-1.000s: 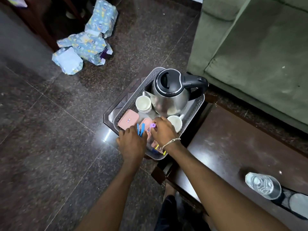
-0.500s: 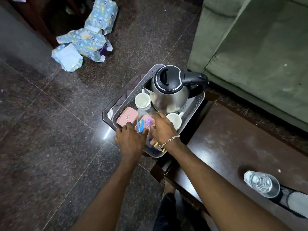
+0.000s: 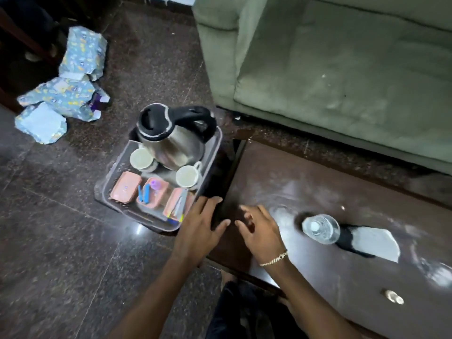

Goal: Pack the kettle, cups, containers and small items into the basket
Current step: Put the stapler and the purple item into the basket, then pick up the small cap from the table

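A grey plastic basket (image 3: pixel 215 152) stands on a dark tray by the table's left end. It holds a steel kettle (image 3: pixel 171 140) with a black lid, two white cups (image 3: pixel 141 159) (image 3: pixel 187 176), three pink containers (image 3: pixel 125 187), blue clips (image 3: pixel 143 193), a small purple item (image 3: pixel 155 185) and pens (image 3: pixel 179 206). My left hand (image 3: pixel 199 231) hovers open just right of the basket's near corner. My right hand (image 3: pixel 260 231) is open over the table, holding nothing.
A dark wooden table (image 3: pixel 318 204) carries a clear water bottle (image 3: pixel 320 228), a black-and-white object (image 3: pixel 367 242) and a small round metal piece (image 3: pixel 393 297). A green sofa (image 3: pixel 330 57) stands behind. Blue patterned packs (image 3: pixel 63 94) lie on the dark stone floor at left.
Both hands have pulled back out of the basket and to the right, over the table edge, with the small items left inside. The camera has swung right.
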The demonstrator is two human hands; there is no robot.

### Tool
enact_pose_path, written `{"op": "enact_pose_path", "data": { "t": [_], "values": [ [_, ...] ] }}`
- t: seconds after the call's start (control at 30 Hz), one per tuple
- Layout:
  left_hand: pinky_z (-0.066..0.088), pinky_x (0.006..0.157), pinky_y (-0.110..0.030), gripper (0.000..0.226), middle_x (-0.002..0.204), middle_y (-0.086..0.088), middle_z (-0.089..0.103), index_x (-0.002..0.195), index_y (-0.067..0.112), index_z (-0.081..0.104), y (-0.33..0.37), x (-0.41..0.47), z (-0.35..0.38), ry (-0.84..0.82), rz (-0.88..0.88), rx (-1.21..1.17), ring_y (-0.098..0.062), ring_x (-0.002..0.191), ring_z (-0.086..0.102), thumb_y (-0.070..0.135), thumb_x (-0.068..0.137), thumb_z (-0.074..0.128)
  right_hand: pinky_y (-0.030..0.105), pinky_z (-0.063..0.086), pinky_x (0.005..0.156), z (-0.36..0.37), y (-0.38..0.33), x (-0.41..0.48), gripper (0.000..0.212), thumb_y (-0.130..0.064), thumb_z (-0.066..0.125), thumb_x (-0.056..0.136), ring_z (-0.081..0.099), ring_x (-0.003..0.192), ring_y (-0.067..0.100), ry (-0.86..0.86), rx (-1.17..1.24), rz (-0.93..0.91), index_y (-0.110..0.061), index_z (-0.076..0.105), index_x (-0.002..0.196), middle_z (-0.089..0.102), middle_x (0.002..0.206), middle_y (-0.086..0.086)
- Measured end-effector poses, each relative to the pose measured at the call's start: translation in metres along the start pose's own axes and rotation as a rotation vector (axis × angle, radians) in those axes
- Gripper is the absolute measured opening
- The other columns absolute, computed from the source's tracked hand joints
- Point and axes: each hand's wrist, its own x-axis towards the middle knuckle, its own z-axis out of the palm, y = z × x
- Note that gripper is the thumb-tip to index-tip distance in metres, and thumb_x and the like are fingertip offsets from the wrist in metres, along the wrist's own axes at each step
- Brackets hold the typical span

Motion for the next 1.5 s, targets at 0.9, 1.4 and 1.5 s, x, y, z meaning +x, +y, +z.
{"op": "enact_pose_path", "data": {
  "t": [0.9,1.4,1.5],
  "values": [
    [0.052,0.100,-0.046,0.046,0.139,-0.002,0.059,0.141,0.018,0.055,0.256,-0.058,0.378,-0.747,0.438,0.028,-0.029,0.120,0.063,0.020,0.095,0.065,0.042,0.057,0.080,-0.186,0.340,-0.224,0.040,-0.004,0.078,0.081,0.065,0.084,0.022,0.437,-0.070,0.655,-0.007,0.061,0.118,0.051,0.110,0.002],
    [0.049,0.102,-0.045,0.044,0.137,0.002,0.059,0.139,0.020,0.058,0.236,-0.054,0.358,-0.778,0.382,-0.026,-0.022,0.123,0.061,0.020,0.096,0.067,0.036,0.053,0.080,-0.183,0.312,-0.209,0.028,-0.010,0.074,0.086,0.067,0.091,0.031,0.255,-0.087,0.516,-0.010,0.071,0.114,0.065,0.107,0.010],
    [0.051,0.101,-0.044,0.043,0.138,0.004,0.060,0.139,0.021,0.060,0.212,-0.051,0.326,-0.701,0.316,-0.057,-0.019,0.122,0.064,0.025,0.097,0.066,0.035,0.052,0.079,-0.174,0.284,-0.191,0.024,-0.016,0.074,0.086,0.067,0.090,0.027,0.212,-0.070,0.482,-0.015,0.072,0.110,0.064,0.104,0.005]
  ]
}}
